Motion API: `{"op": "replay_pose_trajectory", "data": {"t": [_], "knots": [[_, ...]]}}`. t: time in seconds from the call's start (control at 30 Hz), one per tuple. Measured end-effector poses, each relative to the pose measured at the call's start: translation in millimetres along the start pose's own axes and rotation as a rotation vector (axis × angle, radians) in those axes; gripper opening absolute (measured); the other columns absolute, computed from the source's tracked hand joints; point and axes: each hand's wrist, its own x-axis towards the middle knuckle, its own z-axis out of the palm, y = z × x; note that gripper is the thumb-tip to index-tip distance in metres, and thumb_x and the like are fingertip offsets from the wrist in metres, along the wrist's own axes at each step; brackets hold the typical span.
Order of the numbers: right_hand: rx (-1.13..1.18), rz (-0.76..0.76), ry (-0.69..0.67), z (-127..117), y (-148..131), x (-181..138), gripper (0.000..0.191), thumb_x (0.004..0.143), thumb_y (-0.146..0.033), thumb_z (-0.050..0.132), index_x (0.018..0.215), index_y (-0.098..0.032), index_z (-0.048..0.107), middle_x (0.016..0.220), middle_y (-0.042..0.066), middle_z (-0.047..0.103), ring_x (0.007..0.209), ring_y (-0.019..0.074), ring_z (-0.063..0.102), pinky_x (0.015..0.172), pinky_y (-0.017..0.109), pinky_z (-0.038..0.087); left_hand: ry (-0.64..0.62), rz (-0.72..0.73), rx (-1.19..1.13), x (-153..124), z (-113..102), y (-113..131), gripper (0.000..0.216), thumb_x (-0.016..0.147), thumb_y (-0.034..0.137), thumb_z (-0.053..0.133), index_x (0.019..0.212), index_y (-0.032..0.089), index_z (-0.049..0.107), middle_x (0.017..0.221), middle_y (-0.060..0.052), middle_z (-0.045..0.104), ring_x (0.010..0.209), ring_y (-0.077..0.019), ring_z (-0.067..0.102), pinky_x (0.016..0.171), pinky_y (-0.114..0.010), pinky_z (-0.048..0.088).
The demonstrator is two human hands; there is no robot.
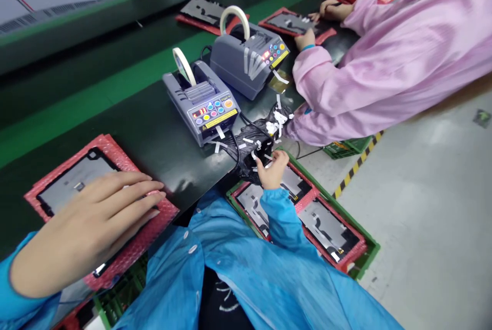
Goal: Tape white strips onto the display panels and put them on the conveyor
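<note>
left hand [103,217]: fingers straight, laid over grey panel [82,179] on pink wrap [163,217], near edge of worktop [154,130] | right hand [273,172]: thumb and fingers parted, beside black bag [251,136], over green crate [369,258] | room: dark surface shows between panel and nearer tape dispenser [203,102]

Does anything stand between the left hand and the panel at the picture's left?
Nothing visible does. The left hand is over the panel on its red bubble wrap; whether they touch cannot be told.
</note>
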Motion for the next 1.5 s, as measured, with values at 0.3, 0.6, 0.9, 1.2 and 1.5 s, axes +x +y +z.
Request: {"op": "replay_pose_trajectory", "data": {"t": [0.3, 0.6, 0.9, 1.2, 1.5], "knots": [[0.471, -0.038, -0.277, -19.0, -122.2, 63.2, 0.032, 0.086, -0.050, 0.055, 0.090, -0.020, 0.066, 0.074, 0.003, 0.064, 0.069, 0.0165, 0.062, 0.071, 0.033, 0.054, 0.028, 0.032, 0.040, -6.2, -7.6, 12.4, 0.048, 0.090, 0.016, 0.049, 0.134, 0.033, 0.052, 0.116, -0.001, 0.069, 0.107, -0.0238, 0.062, 0.090, -0.040, 0.053], [0.856, 0.470, -0.708, 18.6, -145.2, 42.3, 0.047, 0.054, -0.056, 0.081, 0.073, -0.016, 0.063, 0.060, 0.000, 0.063, 0.052, 0.0088, 0.055, 0.050, 0.022, 0.047, 0.142, -0.205, 0.012, -70.4, -0.3, 20.4, 0.059, 0.090, 0.017, 0.051, 0.144, 0.039, 0.040, 0.105, -0.002, 0.071, 0.097, -0.0223, 0.064, 0.090, -0.037, 0.052], [0.813, 0.211, -0.512, 10.1, -143.9, 20.4, 0.032, 0.075, -0.049, 0.067, 0.074, -0.019, 0.058, 0.063, -0.002, 0.058, 0.056, 0.0089, 0.051, 0.056, 0.023, 0.044, 0.176, -0.296, 0.018, -101.1, 7.4, 37.1, 0.061, 0.090, 0.014, 0.049, 0.142, 0.044, 0.038, 0.105, 0.001, 0.070, 0.098, -0.0193, 0.064, 0.087, -0.033, 0.053], [0.720, 0.078, -0.320, 2.7, -144.4, 23.3, 0.046, 0.077, -0.051, 0.064, 0.105, -0.024, 0.040, 0.090, 0.002, 0.067, 0.077, 0.0142, 0.067, 0.061, 0.024, 0.051, 0.247, -0.349, 0.026, -127.7, 10.7, 45.0, 0.035, 0.089, 0.013, 0.052, 0.119, 0.031, 0.058, 0.102, -0.001, 0.070, 0.096, -0.0175, 0.064, 0.088, -0.031, 0.052], [0.724, 0.164, -0.192, 33.9, -151.8, 30.0, 0.066, 0.055, -0.046, 0.078, 0.093, -0.026, 0.028, 0.066, -0.008, 0.062, 0.054, 0.0126, 0.061, 0.050, 0.023, 0.044, 0.300, -0.630, 0.037, -186.3, 15.5, 53.2, 0.021, 0.091, 0.032, 0.054, 0.103, 0.020, 0.066, 0.100, -0.006, 0.072, 0.098, -0.0191, 0.064, 0.091, -0.035, 0.052]]}}
